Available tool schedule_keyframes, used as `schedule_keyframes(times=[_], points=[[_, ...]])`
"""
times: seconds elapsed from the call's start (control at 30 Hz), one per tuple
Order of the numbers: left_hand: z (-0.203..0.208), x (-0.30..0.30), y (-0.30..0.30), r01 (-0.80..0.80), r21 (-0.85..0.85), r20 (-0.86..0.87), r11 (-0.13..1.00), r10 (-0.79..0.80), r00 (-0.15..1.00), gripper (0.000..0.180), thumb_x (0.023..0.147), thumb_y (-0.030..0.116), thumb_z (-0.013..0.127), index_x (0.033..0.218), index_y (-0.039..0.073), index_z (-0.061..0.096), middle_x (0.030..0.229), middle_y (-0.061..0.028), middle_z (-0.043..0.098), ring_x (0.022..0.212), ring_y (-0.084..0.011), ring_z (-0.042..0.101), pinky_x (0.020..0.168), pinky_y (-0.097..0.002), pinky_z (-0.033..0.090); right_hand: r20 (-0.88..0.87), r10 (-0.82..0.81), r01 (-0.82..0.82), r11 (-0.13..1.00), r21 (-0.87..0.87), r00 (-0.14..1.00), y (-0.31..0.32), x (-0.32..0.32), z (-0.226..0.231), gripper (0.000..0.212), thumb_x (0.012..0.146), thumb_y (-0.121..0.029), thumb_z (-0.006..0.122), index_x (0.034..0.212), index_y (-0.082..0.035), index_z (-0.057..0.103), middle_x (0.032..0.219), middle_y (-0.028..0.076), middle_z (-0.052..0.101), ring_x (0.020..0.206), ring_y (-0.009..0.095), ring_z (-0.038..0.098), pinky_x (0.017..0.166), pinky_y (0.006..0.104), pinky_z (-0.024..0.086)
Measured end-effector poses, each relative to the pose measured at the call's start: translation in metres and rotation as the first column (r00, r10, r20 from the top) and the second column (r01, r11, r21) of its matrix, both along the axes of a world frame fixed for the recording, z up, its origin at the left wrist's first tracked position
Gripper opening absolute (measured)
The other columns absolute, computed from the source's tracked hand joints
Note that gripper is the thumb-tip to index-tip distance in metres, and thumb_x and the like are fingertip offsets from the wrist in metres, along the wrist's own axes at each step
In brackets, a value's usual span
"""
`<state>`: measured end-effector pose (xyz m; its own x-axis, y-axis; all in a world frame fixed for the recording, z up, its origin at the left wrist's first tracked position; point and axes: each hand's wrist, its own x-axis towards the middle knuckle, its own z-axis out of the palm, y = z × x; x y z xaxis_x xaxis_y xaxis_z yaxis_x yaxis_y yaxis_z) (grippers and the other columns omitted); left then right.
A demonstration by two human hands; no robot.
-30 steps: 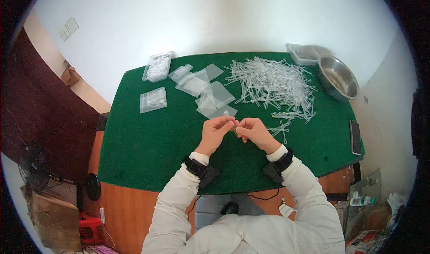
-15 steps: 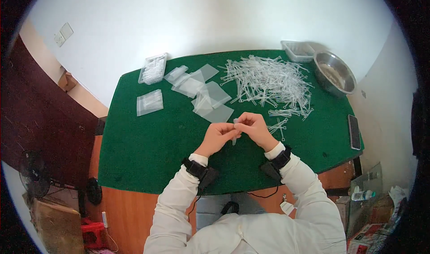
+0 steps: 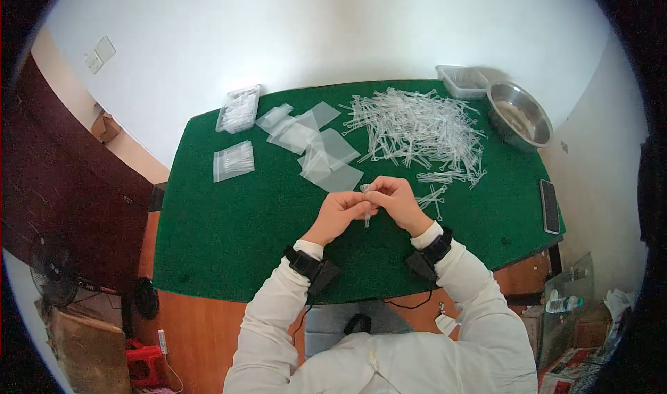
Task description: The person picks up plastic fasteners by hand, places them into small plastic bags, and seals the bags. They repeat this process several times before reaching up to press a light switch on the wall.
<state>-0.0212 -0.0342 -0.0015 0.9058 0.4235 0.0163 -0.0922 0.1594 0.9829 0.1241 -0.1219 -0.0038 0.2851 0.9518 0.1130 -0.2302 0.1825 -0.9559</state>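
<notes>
Above the green tabletop my left hand [image 3: 340, 215] and my right hand [image 3: 395, 201] meet, fingers pinched on a small bundle of clear plastic sticks [image 3: 367, 221]. Its ends poke out above and below the fingertips; the middle is hidden. Just right of my right hand lie a few loose clear sticks with ring ends [image 3: 433, 198]. Beyond it spreads a large heap of the same sticks [image 3: 417, 127]. Several flat, clear plastic bags [image 3: 330, 177] overlap ahead of my left hand. Farther left rests a bag filled with sticks [image 3: 234, 161].
A clear tray [image 3: 239, 108] of filled bags stands at the far left of the table [image 3: 229, 248]. At the far right are a clear plastic container [image 3: 462, 81] and a steel bowl [image 3: 517, 113]. A phone [image 3: 549, 206] lies by the right edge.
Both hands stay nearly in place. More of the stick bundle now shows above and below my fingers, and it hangs more upright.
</notes>
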Motion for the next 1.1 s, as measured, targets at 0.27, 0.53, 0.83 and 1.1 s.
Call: schedule_keyframes(times=[0.27, 0.53, 0.83, 1.1], points=[[-0.006, 0.0, 0.003, -0.042, -0.047, 0.023, 0.998, 0.043, 0.999, 0.021, 0.084, 0.007, 0.054, 0.101, -0.004, 0.057, 0.091, -0.0082, 0.062, 0.084, -0.0155, 0.06, 0.074, -0.0264, 0.049, 0.06, -0.052, 0.051, 0.999, 0.014, 0.997, 0.0, -0.001, 0.002, 0.008, 0.075, -0.004, 0.062, 0.08, 0.002, 0.06, 0.072, 0.004, 0.06, 0.063, 0.008, 0.055, 0.056, 0.0207, 0.045], [-0.004, -0.001, 0.003, -0.048, 0.123, -0.022, 0.991, 0.051, 0.998, 0.02, 0.083, 0.008, 0.056, 0.098, -0.005, 0.059, 0.087, -0.0079, 0.063, 0.08, -0.0139, 0.06, 0.071, -0.0244, 0.048, 0.291, -0.162, 0.13, 0.983, 0.127, 0.943, -0.001, -0.002, 0.001, 0.005, 0.073, -0.004, 0.064, 0.075, 0.0, 0.062, 0.068, 0.002, 0.056, 0.061, 0.007, 0.054, 0.055, 0.0199, 0.043], [-0.008, 0.001, 0.003, -0.015, 0.201, -0.042, 0.979, 0.024, 0.999, 0.019, 0.081, 0.006, 0.058, 0.096, -0.005, 0.06, 0.084, -0.0087, 0.064, 0.079, -0.0136, 0.061, 0.07, -0.0239, 0.048, 0.8, -0.492, 0.462, 0.83, 0.313, 0.342, -0.006, 0.053, 0.006, 0.018, 0.069, -0.01, 0.066, 0.085, -0.003, 0.062, 0.082, 0.009, 0.057, 0.078, 0.021, 0.055, 0.066, 0.0304, 0.043], [-0.007, 0.002, 0.001, -0.037, 0.147, -0.024, 0.988, 0.041, 0.999, 0.019, 0.08, 0.007, 0.06, 0.094, -0.005, 0.06, 0.085, -0.0083, 0.064, 0.078, -0.0126, 0.061, 0.07, -0.0225, 0.047, 0.921, -0.326, 0.628, 0.676, 0.385, -0.214, -0.006, 0.072, -0.017, 0.03, 0.068, -0.017, 0.066, 0.095, -0.006, 0.06, 0.098, 0.011, 0.055, 0.095, 0.029, 0.05, 0.08, 0.0414, 0.039]])
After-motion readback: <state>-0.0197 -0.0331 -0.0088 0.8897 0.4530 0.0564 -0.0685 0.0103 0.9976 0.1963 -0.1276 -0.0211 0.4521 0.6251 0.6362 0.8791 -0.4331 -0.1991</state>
